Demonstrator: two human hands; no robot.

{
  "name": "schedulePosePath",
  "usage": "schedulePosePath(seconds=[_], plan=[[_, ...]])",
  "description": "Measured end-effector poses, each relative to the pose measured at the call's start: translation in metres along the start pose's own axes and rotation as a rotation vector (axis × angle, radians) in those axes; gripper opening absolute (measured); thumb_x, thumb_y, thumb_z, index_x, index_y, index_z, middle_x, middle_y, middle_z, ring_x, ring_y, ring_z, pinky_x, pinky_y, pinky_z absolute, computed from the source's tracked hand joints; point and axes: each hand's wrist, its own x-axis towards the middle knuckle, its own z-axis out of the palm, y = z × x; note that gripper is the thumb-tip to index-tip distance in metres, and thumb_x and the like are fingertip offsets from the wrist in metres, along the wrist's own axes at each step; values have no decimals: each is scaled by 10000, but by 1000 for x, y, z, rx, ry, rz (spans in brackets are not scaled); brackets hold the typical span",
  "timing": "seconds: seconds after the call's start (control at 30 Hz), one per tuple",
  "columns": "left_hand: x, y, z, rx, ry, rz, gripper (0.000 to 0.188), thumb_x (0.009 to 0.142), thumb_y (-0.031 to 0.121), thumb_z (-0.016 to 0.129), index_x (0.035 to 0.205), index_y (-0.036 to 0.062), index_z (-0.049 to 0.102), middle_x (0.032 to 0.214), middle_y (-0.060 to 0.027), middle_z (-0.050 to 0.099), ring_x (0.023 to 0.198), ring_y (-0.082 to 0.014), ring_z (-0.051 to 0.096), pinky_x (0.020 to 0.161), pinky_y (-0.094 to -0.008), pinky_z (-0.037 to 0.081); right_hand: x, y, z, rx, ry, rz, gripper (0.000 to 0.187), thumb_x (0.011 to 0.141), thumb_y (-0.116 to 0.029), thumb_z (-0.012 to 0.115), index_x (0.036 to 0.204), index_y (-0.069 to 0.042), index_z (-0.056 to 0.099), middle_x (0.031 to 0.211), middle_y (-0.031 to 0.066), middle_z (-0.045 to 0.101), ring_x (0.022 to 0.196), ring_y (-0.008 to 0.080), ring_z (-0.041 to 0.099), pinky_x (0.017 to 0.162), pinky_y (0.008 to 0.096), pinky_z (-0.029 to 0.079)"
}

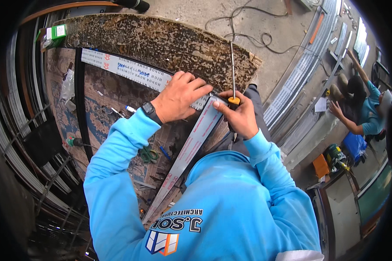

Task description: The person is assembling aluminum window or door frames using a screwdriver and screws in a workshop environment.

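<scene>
A rectangular metal frame of dark profiles lies before me, with printed white film on its far bar (pixel 135 74) and pale film with red print on its right bar (pixel 185 150). My left hand (pixel 180 98), with a watch on the wrist, bends its fingers over the far bar by the corner where the two bars meet. On the other side of that corner, my right hand (pixel 244 115) is closed round a screwdriver (pixel 234 74). The long shaft points away from me, and the yellow-and-black handle sits in the fingers. My fingers partly hide the corner.
The frame rests on a worn board (pixel 161 39) and a patterned surface. Scissors (pixel 149 155), a marker (pixel 130 108) and a green box (pixel 56 32) lie around. A cable (pixel 265 41) crosses the floor. Metal profiles line both sides. A co-worker (pixel 370 104) crouches at right.
</scene>
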Motion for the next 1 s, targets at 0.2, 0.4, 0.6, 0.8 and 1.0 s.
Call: schedulePosePath(seconds=[0.2, 0.4, 0.6, 0.8, 1.0], plan=[[3, -2, 3, -37, 39, -3, 800, 562, 112, 842, 1323, 92, 598, 1233, -105, 625, 1125, -306, 562, 1020, -465, 421, 9, 0, -5, 17, 17, -111, 356, 832, -140, 849, 1097, 23, 675, 896, 31, 699, 829, 85, 631, 746, 263, 537], [6, -6, 1, -10, -46, 32, 800, 605, 115, 844, 1347, 55, 552, 1257, -120, 612, 1163, -328, 560, 1018, -445, 430, 16, 4, -13, -73, -31, -104, 394, 810, -200, 876, 1061, 1, 648, 879, 41, 696, 802, 92, 636, 717, 270, 537], [11, -11, 2, -70, -37, 37, 753, 585, 89, 841, 1288, 47, 574, 1231, -124, 621, 1150, -322, 562, 996, -447, 431, 12, 16, -3, -83, 41, -272, 407, 832, -206, 866, 1060, 13, 610, 918, 64, 682, 830, 97, 633, 745, 277, 540], [2, -4, -2, -74, -41, 44, 775, 571, 85, 830, 1299, 35, 571, 1237, -126, 623, 1131, -323, 562, 998, -446, 427, 15, 9, -13, -5, -143, -186, 323, 851, -136, 842, 1041, 15, 629, 937, 38, 674, 873, 98, 621, 782, 276, 534], [11, -12, 15, -39, -11, 89, 767, 588, 82, 843, 1303, 38, 567, 1256, -110, 606, 1178, -309, 553, 1029, -437, 433, 11, 14, -10, -343, 141, -414, 287, 807, -140, 873, 983, -11, 686, 959, 57, 669, 910, 135, 624, 729, 288, 531]])
